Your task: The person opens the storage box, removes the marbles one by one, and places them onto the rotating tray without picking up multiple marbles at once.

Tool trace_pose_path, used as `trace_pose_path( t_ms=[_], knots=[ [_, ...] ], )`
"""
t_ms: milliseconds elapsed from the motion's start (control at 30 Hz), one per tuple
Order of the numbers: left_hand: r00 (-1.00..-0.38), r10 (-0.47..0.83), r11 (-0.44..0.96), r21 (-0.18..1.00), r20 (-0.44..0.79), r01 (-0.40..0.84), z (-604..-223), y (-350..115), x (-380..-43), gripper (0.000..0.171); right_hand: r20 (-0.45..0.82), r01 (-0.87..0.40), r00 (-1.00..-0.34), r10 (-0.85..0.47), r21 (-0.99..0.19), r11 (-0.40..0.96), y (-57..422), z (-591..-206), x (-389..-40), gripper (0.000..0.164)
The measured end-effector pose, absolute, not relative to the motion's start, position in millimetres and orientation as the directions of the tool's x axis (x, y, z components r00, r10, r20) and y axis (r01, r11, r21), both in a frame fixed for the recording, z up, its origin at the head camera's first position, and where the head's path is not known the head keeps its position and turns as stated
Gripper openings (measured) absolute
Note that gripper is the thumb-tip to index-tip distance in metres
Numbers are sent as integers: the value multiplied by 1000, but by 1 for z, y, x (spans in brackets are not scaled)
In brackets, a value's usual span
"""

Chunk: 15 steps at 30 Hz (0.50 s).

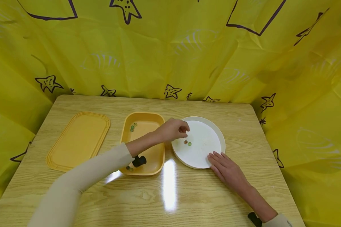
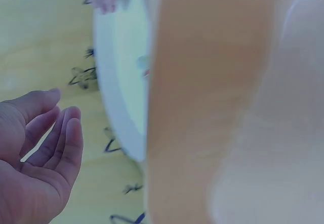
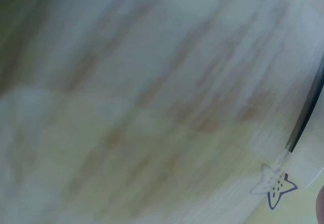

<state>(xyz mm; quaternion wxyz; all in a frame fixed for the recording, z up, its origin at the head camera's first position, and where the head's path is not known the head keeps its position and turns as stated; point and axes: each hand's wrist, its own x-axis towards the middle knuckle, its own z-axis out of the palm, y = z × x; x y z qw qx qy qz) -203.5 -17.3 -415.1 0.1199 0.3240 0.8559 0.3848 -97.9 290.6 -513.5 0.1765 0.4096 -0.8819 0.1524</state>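
My left hand (image 1: 174,130) hovers over the left side of a round white tray (image 1: 203,134). Its fingers are loosely curved, and the left wrist view shows a gap between thumb and fingers (image 2: 71,133) with no object visible there. Below the hand, two marbles lie on the white tray, one reddish-brown (image 1: 185,142) and one green (image 1: 189,143). With fingers extended, my right hand (image 1: 228,171) rests on the tray's front right rim. Under my left forearm stands an orange-yellow rectangular container (image 1: 149,121), partly hidden, with several green marbles (image 1: 132,127) along its left side.
Dark marbles (image 1: 129,168) sit in the container's near left corner, beside the black wrist camera mount (image 1: 139,161). A flat yellow lid (image 1: 79,142) lies on the wooden table (image 1: 142,201) at left. A yellow patterned curtain (image 1: 147,63) surrounds the table's back and sides.
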Motion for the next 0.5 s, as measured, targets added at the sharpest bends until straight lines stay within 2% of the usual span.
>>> trace_pose_path(
  t_ms=[233, 500],
  knots=[
    [-795, 606, 454, 808, 30, 377, -394, -56, -194, 19, 439, -777, -601, -668, -125, 617, 290, -514, -98, 47],
    [-826, 564, 491, 800, 10, 346, -397, -112, -181, 22, 418, -767, -616, -668, -124, 630, 290, -514, -97, 50]
  ],
)
